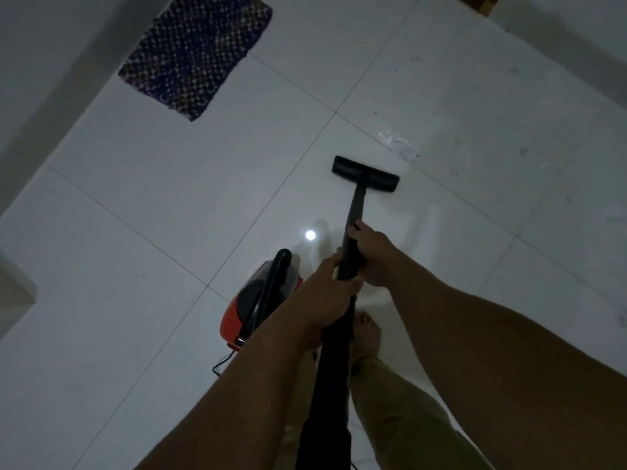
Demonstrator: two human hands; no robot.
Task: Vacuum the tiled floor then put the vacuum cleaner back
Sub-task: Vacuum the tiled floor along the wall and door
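Note:
A black vacuum wand (354,212) runs from my hands down to a flat black floor head (365,173) resting on the white tiled floor (169,205). My right hand (371,254) grips the wand higher up the tube, and my left hand (330,290) grips it just below, both wrapped around it. The red and black vacuum cleaner body (252,305) sits on the floor to the left of my feet, with its black hose (276,276) arching over it. Smudges and dust marks (402,147) lie just beyond the floor head.
A dark patterned mat (196,56) lies at the upper left near a white wall (40,62). A thin black power cord (222,362) trails behind the vacuum body. My bare foot (366,334) stands under the wand. Another wall edge (559,39) runs along the upper right.

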